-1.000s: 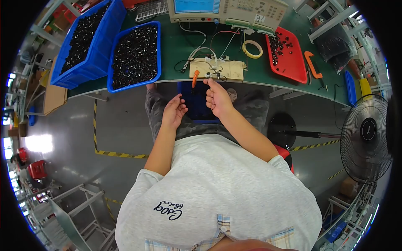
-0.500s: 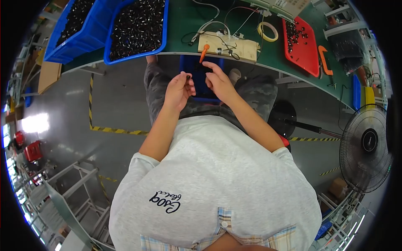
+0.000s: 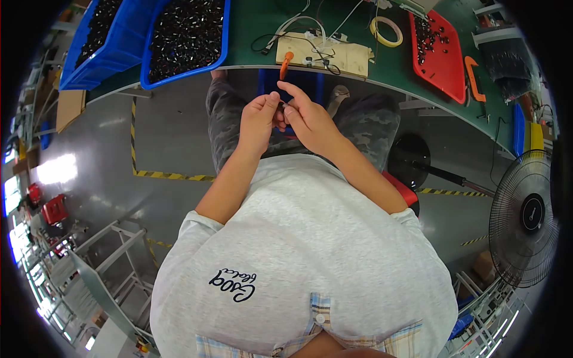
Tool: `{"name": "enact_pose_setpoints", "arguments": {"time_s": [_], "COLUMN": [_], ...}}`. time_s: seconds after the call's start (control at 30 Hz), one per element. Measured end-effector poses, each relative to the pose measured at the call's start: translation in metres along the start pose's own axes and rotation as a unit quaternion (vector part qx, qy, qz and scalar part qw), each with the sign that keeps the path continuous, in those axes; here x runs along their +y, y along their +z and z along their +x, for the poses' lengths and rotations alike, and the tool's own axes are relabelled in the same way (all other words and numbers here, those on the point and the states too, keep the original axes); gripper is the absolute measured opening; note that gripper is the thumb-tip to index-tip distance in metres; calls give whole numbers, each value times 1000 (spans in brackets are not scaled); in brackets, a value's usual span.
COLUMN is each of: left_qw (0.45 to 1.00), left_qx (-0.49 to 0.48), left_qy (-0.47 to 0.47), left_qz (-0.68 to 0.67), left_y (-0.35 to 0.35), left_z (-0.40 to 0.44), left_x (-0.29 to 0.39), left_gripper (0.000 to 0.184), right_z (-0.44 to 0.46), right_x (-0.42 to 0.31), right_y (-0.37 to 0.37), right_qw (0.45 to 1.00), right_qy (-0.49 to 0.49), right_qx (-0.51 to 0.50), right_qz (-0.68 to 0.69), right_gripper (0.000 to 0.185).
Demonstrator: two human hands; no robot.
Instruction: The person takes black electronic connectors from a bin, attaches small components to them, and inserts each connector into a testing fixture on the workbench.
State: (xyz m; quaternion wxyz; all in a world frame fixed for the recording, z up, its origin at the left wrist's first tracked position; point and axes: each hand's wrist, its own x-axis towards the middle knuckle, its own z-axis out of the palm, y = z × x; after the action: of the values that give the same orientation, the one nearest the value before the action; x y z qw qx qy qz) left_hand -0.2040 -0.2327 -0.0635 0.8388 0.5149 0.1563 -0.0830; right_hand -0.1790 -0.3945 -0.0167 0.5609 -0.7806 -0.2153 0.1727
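Note:
My left hand (image 3: 259, 122) and my right hand (image 3: 310, 122) meet in front of my lap, below the table edge. A small dark part (image 3: 282, 106) is pinched between their fingertips; much of it is hidden. My right index finger points up toward the orange handle (image 3: 286, 65) at the front of a pale wooden board (image 3: 352, 58). On the board are small connectors and thin cables. Beneath the hands, a blue bin (image 3: 314, 87) is partly covered.
On the green table (image 3: 250, 30) stand a blue tray (image 3: 225, 36) and a deeper blue bin (image 3: 122, 45) of dark parts at left. At right are yellow tape (image 3: 399, 36), a red tray (image 3: 444, 80) and an orange tool (image 3: 474, 80). A fan (image 3: 532, 215) stands far right.
My two hands have come together, my right hand moving left to the dark part at my left fingertips. The view has tilted, so the table sits higher in it.

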Motion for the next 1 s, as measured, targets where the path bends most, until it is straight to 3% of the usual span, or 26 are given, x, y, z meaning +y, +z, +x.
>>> {"name": "enact_pose_setpoints", "arguments": {"time_s": [0.13, 0.2, 0.3, 0.4, 0.5, 0.6, 0.67, 0.77, 0.83, 0.9, 0.97, 1.0], "left_qw": [999, 997, 992, 989, 986, 983, 983, 948, 907, 805, 723, 744], "left_qx": [22, 27, 17, 13, 10, 24, 37, 108, 50, -38, -191, -172], "left_qy": [5, 9, 13, 6, 3, 17, 36, 202, 294, 458, 571, 540], "left_qz": [35, 75, 127, 148, 166, 183, 175, 219, 298, 375, 338, 354], "left_y": [3, 1, -1, 0, 1, -2, 0, 23, 35, 53, 67, 82], "left_z": [-3, -4, -4, -4, -3, -2, 1, -12, -34, -66, -93, -116], "left_x": [0, 2, 5, 5, 3, 2, 7, 34, 71, 116, 159, 174], "left_gripper": [37, 37, 36, 35, 32, 28, 26, 21, 20, 18, 19, 17], "right_z": [-2, -4, -6, -7, -8, -8, -3, 16, 20, 26, 30, 34], "right_x": [-1, -3, -10, -12, 0, -2, 19, 40, 33, 40, 37, 36], "right_y": [-6, -9, -11, -10, -7, -4, 6, 3, -2, -4, -3, -3], "right_qw": [991, 965, 929, 944, 985, 983, 994, 975, 916, 898, 893, 892], "right_qy": [-30, -75, -59, -22, -1, -10, -7, 73, 164, 159, 165, 164], "right_qx": [-19, -27, -83, -78, -27, -10, 62, 127, 161, 188, 205, 214], "right_qz": [-130, -249, -357, -321, -169, -182, -88, 170, 330, 365, 365, 364], "right_gripper": [52, 55, 58, 58, 58, 50, 39, 28, 24, 21, 22, 22]}}
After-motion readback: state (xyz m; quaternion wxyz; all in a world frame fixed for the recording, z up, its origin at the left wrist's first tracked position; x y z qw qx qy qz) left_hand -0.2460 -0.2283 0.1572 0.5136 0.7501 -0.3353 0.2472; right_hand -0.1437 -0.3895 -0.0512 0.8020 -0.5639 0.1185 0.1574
